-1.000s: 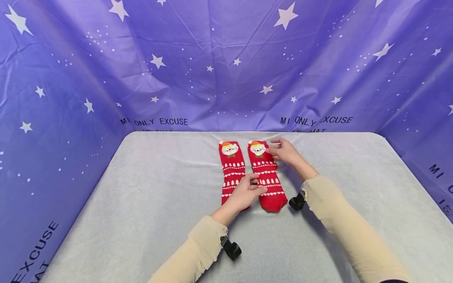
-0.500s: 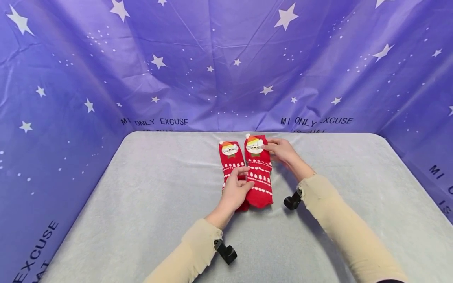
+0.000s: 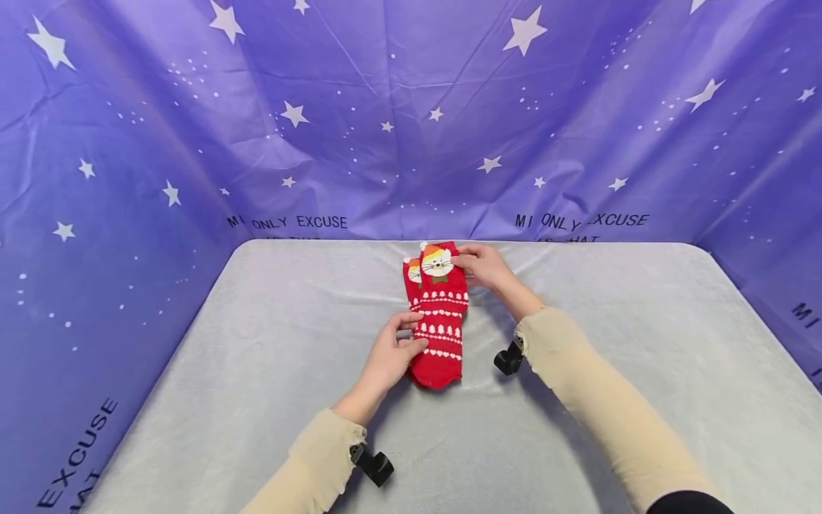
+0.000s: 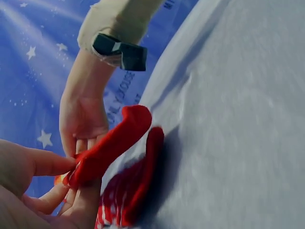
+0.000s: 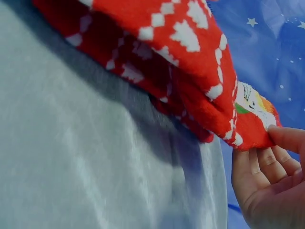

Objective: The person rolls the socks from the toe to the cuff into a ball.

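A red sock [image 3: 439, 321] with a white cat face in an orange hat and rows of white trees and hearts is held over a second, matching sock [image 3: 411, 278], covering most of it near the far middle of a grey-covered table [image 3: 257, 357]. Only a strip of the lower sock's cuff and its cat face peeks out on the left side of the upper one.

The person's right hand [image 3: 484, 265] pinches the cuff end of the upper sock between thumb and fingers, right beside the cat face; the right wrist view shows the thumb on top of the edge and the fingers curled beneath, the fabric lifted off the cloth and casting a shadow. The left hand [image 3: 388, 353] pinches the upper sock's left edge toward the toe end; the left wrist view shows it lifted above the lower sock.

Both arms wear cream sleeves [image 3: 591, 400], each with a black camera mount [image 3: 509, 358] at the wrist. A purple backdrop [image 3: 193, 143] printed with white stars and lettering encloses the table on three sides.
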### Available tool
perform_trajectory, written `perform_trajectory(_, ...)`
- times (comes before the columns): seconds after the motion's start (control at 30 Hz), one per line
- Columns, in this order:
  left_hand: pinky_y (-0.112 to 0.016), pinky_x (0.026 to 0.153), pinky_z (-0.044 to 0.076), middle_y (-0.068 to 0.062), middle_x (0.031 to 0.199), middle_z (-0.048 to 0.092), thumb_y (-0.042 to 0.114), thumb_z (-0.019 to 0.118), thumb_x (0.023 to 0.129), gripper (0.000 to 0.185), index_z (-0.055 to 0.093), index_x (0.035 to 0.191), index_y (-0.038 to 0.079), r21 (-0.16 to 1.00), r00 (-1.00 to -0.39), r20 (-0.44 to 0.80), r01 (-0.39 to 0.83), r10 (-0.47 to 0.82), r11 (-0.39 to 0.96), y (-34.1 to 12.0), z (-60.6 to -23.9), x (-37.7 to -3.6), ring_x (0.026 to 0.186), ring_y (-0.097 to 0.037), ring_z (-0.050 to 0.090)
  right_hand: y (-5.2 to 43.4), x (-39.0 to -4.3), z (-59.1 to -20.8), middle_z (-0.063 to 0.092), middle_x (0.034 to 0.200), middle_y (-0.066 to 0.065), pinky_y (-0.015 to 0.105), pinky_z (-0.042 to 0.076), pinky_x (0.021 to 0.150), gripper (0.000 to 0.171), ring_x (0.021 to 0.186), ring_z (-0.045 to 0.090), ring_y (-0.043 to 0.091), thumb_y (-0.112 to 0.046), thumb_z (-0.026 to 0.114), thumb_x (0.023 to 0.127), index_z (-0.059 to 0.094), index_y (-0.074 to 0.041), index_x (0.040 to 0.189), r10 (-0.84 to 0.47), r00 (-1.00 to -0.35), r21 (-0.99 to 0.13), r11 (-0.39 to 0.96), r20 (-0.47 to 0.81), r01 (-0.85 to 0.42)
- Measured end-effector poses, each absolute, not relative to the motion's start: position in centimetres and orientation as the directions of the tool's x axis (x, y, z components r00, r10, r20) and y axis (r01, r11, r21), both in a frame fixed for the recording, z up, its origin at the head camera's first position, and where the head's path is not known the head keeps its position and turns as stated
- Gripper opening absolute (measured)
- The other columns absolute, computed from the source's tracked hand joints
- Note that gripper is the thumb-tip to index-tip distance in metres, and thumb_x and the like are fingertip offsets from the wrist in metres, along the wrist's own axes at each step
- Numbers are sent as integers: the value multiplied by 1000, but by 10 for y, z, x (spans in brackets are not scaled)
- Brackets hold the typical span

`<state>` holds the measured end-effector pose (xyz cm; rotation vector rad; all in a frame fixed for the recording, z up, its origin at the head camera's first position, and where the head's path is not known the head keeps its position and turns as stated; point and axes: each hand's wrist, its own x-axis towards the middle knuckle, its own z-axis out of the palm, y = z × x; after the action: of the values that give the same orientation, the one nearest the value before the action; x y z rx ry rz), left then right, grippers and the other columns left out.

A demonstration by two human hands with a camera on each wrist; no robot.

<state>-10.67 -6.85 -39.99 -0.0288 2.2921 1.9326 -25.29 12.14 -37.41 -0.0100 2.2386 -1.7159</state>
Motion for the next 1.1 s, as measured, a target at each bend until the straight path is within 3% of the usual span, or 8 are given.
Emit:
perform_trajectory(0.13,-23,58,52,-22,121,55,-5,60,90,42,55,132,-2,981,-985,-148,-134,89,140,-79,-404,-106,77,-9,63,111,-259,-377,58,135,28,34,58,91,42,102,68,25,-12,57,99,53,4,137,-202,-953,-927,346,-226,147)
perform_trajectory(0.23,-23,60,55,-22,120,56,-7,59,89,42,57,131,-3,979,-982,-167,-154,92,134,-84,-408,-106,74,-6,62,105,-263,-380,59,134,27,34,58,90,40,109,66,31,-12,57,99,55,4,135,-201,-955,-918,374,-217,130)
perform_trajectory(0.5,-30,65,61,-22,119,58,-9,61,88,41,58,129,-4,967,-984,-153,-131,87,218,-90,-410,-108,74,-7,65,93,-272,-387,61,131,27,24,60,74,37,77,63,9,-10,59,98,58,3,133,-173,-953,-925,336,-248,180)
perform_trajectory(0.67,-32,63,61,-22,115,61,-9,65,85,42,60,127,-4,953,-985,-137,-101,108,286,-89,-412,-110,72,-10,65,90,-278,-394,61,132,24,29,60,81,36,93,68,23,-11,62,97,61,1,131,-154,-964,-890,436,-217,131)
perform_trajectory(0.77,-29,59,60,-21,114,62,-7,67,85,43,60,127,-3,928,-983,-130,-75,131,365,-88,-412,-111,67,-9,62,91,-281,-400,61,135,23,38,54,97,36,114,63,34,-14,64,96,63,0,129,-139,-973,-845,528,-187,87)
perform_trajectory(0.83,-27,60,58,-19,111,63,-4,70,84,43,60,126,-2,890,-983,-109,-29,149,456,-88,-411,-111,68,-10,61,91,-281,-404,62,133,22,41,51,102,35,119,61,36,-15,66,95,64,-1,127,-132,-975,-824,562,-180,76)
perform_trajectory(1.0,-29,69,48,-9,105,64,9,77,81,45,64,125,6,685,-981,-60,95,187,723,-90,-403,-111,81,-15,56,93,-277,-407,65,121,22,37,55,92,35,104,64,30,-17,67,94,64,0,126,-133,-978,-829,555,-163,63)
perform_trajectory(1.1,-29,69,46,-5,110,60,13,79,81,47,65,126,12,605,-979,-71,109,190,789,-91,-397,-111,86,-15,56,98,-269,-401,65,117,20,33,58,84,38,93,63,22,-16,67,94,62,1,128,-155,-975,-850,524,-157,53)
